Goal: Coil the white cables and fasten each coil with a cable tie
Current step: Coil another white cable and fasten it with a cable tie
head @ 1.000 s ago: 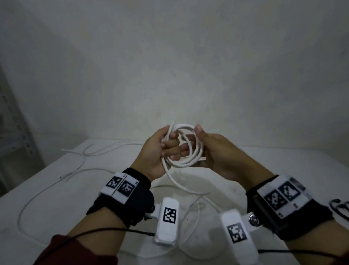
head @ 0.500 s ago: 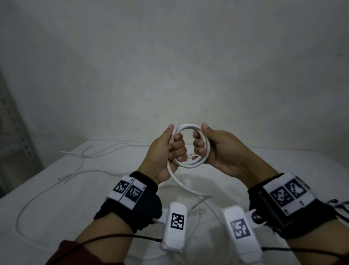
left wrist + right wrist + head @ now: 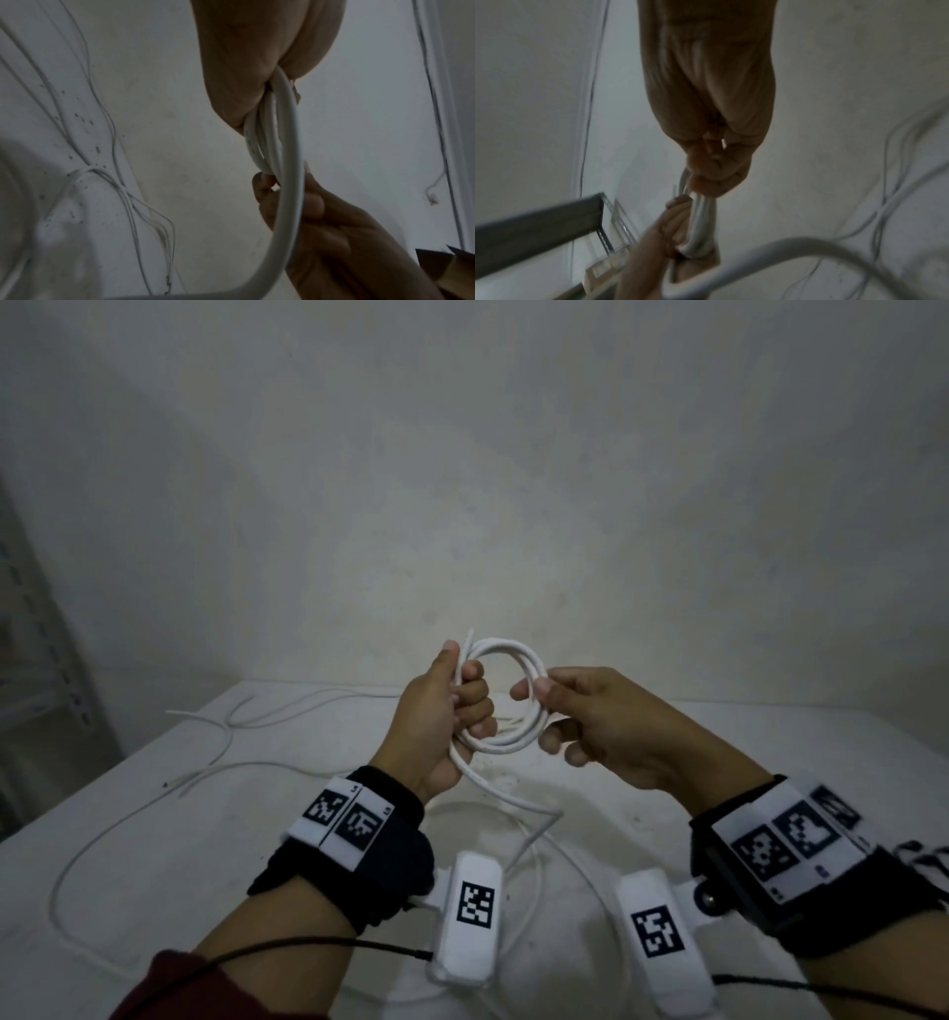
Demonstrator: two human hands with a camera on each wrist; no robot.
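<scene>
A small coil of white cable [image 3: 506,649] is held upright above the table, between both hands. My left hand [image 3: 457,706] grips the coil's left side with fingers curled through the loops [image 3: 267,130]. My right hand [image 3: 544,693] pinches the coil's right side between thumb and forefinger [image 3: 700,192]. The cable's loose tail [image 3: 513,801] hangs from the left hand down to the white table [image 3: 154,880]. Other white cables [image 3: 215,742] lie loose on the table at the left. No cable tie is visible in the hands.
A grey metal shelf rack [image 3: 36,670] stands left of the table. A dark bundle [image 3: 924,860] lies at the table's right edge, behind my right wrist. A bare wall [image 3: 462,480] rises close behind the table.
The hands have drawn slightly apart and the coil has opened into a rounder ring. The right hand has shifted from a full grip to a thumb-and-forefinger pinch on the coil's right side.
</scene>
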